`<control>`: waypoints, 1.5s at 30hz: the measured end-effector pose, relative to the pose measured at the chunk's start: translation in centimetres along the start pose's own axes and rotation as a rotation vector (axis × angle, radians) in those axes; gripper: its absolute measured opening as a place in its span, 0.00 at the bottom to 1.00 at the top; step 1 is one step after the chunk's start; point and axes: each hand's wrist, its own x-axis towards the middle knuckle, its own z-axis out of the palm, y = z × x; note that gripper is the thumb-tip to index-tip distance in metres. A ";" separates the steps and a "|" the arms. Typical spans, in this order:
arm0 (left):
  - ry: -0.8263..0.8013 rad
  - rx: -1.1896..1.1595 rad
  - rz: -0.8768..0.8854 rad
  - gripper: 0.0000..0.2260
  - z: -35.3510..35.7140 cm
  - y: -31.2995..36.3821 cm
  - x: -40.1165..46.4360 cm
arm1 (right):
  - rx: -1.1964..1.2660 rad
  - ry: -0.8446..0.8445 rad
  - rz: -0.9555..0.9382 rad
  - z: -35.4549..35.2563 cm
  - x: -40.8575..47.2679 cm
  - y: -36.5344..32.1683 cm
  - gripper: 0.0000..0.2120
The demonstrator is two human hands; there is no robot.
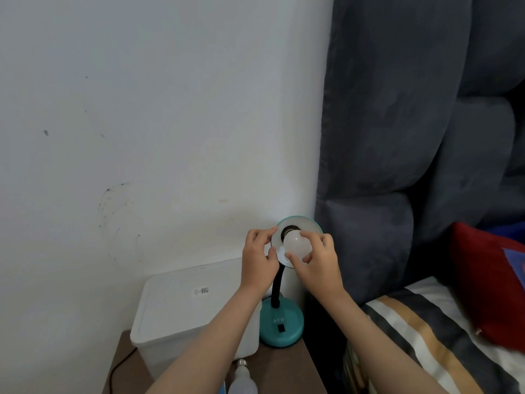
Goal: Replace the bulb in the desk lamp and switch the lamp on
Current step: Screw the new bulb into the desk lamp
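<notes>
A teal desk lamp stands on a brown nightstand (pixel 284 368), its round base (pixel 281 322) carrying a black rocker switch (pixel 281 328). A black gooseneck rises to the shade (pixel 306 224), which faces me. My left hand (pixel 260 260) grips the shade's left rim. A white globe bulb (pixel 297 244) sits at the dark socket, and my right hand (pixel 319 258) has its fingers wrapped around it. Another white bulb (pixel 243 378) lies on the nightstand near my left forearm, its metal screw base pointing away from me.
A white lidded plastic box (pixel 181 311) fills the nightstand's left side, touching the lamp base. A black cord (pixel 119 365) trails off the left edge. A grey padded headboard (pixel 397 166) and a bed with a striped cover (pixel 420 336) and red pillow (pixel 488 280) lie right.
</notes>
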 end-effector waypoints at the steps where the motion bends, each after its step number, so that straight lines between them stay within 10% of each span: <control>1: 0.000 -0.003 0.001 0.19 0.0 0.1 -0.1 | 0.003 0.026 0.019 0.1 0.0 0.0 0.23; 9: 0.005 -0.004 0.014 0.20 -0.1 0.0 -0.2 | -0.025 0.024 -0.193 0.7 -0.5 0.4 0.23; 45: -0.010 0.002 0.022 0.20 0.0 0.0 -0.2 | -0.185 0.049 -0.079 1.4 -0.3 -0.4 0.22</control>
